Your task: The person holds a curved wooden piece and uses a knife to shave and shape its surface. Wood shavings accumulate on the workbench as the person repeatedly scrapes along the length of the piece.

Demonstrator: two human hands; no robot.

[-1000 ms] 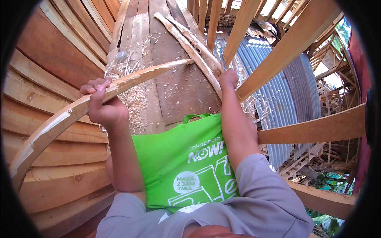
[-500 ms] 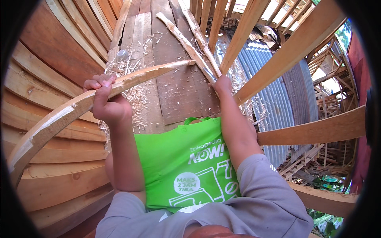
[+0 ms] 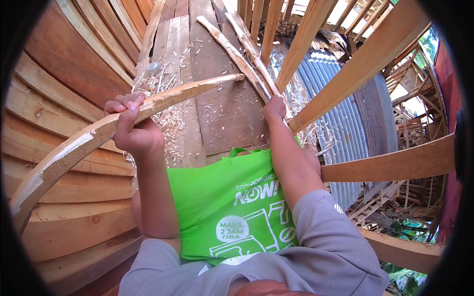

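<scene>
The left hand [image 3: 136, 123] grips a long wooden piece [image 3: 84, 139] whose axis runs from behind-left of it to ahead-right, the tip ahead-left of the right hand [image 3: 275, 108]. That hand's hold is hidden: I cannot tell what it grips. The wood is pale tan with whitish, rough pared patches.

Passing room lies over the brown plank floor [image 3: 222, 123], between the long pale wooden pole [image 3: 96, 133] and bright green fabric bag [image 3: 212, 197]; tan wooden slats [image 3: 348, 75] obstruct the floor's right edge.
</scene>
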